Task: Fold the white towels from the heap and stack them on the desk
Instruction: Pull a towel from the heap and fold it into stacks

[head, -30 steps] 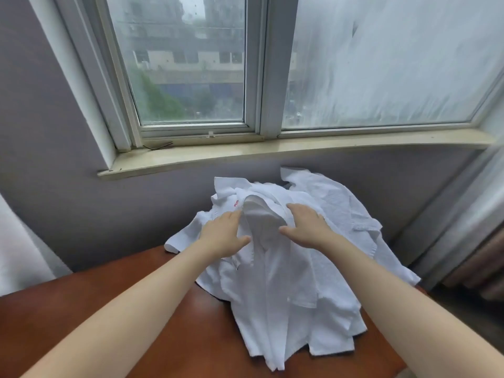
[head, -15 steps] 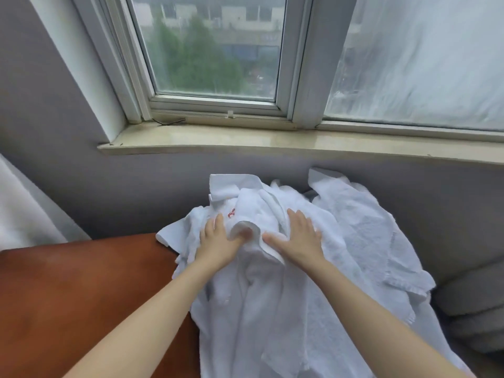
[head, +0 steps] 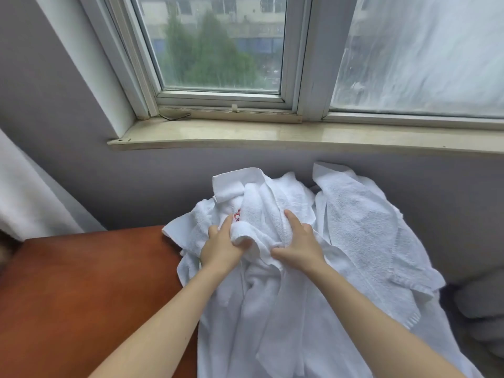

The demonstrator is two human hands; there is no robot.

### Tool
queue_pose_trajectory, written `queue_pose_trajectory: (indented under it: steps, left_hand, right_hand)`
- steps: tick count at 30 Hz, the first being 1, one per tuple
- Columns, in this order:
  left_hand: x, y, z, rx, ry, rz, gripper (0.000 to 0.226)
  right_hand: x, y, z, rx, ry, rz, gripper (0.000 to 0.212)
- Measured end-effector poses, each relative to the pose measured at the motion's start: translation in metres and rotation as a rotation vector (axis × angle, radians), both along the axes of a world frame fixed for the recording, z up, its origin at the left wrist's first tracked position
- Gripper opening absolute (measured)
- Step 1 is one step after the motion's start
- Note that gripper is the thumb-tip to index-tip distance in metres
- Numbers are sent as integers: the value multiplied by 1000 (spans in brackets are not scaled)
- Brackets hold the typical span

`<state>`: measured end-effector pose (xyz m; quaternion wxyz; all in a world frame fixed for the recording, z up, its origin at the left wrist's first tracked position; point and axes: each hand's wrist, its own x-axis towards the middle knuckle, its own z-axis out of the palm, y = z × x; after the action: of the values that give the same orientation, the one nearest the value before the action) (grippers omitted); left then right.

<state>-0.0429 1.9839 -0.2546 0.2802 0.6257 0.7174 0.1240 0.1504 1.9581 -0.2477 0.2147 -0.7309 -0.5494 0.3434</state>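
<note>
The top towel (head: 256, 222), bunched with a red mark showing, lies on the crest of the heap (head: 362, 227), which covers the far right end of the desk (head: 90, 290). The left hand (head: 222, 248) and right hand (head: 298, 245) each pinch its rolled hem, thumbs tucked under, likely to lift it free of the other towels and spread it on the desk's bare left side.

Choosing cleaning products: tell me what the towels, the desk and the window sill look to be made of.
Towels: probably cotton terry, matte; nubby looped pile shows.
Desk: reddish-brown wood or veneer, smooth, soft sheen.
Window sill: likely polished stone, beige, faintly glossy.
</note>
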Motion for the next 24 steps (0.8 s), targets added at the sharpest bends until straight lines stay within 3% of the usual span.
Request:
queue_pose_trajectory:
  steps: [3,7,10,13,16,24]
  left_hand:
    - [-1,-6,12,40,-199,14,68]
    - [-7,-16,35,136,-539,20,72]
    - [-25,-20,56,298,-672,3,46]
    - [-56,-23,79,403,-730,8,41]
    - [-101,-33,97,455,-741,39,53]
    - [-259,-74,127,633,-732,133,51]
  right_hand:
    - [-3,-7,10,71,85,-47,89]
    - [-15,-17,33,207,191,-62,87]
    - [-37,-24,58,295,286,-64,86]
    - [-68,-28,85,344,348,-46,87]
    - [-112,-32,106,363,384,4,88]
    - [-274,-44,133,367,455,150,95]
